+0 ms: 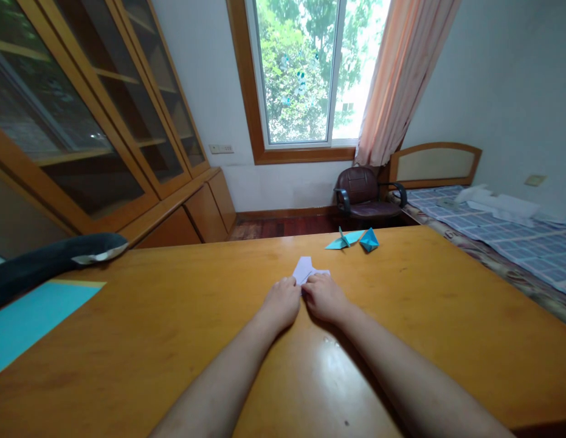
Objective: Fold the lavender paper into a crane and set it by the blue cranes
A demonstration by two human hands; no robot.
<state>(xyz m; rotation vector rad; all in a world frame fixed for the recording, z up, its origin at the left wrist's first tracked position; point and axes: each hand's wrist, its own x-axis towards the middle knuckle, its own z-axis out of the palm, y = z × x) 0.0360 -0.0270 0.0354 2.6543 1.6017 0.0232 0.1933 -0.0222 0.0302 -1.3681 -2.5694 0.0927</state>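
A small piece of folded white paper (pixel 304 267) lies on the wooden table (pixel 182 316) in front of me. My left hand (pixel 283 301) is closed at its near left edge, with the fingers curled against it. On the right side, my right hand (pixel 324 296) presses and grips the same paper with bent fingers. Both hands meet close together, so the paper's near part is hidden beneath them. Just beyond, a light blue paper crane (pixel 344 239) and a darker blue folded paper piece (pixel 369 241) stand on the table.
Sheets of turquoise paper (pixel 41 316) lie at the table's left side, beside a dark curved chair part (pixel 50 261). Past the far edge stand a brown armchair (pixel 362 191) and, to the right, a bed (pixel 492 225). A glass-fronted cabinet (pixel 150 146) rises at left.
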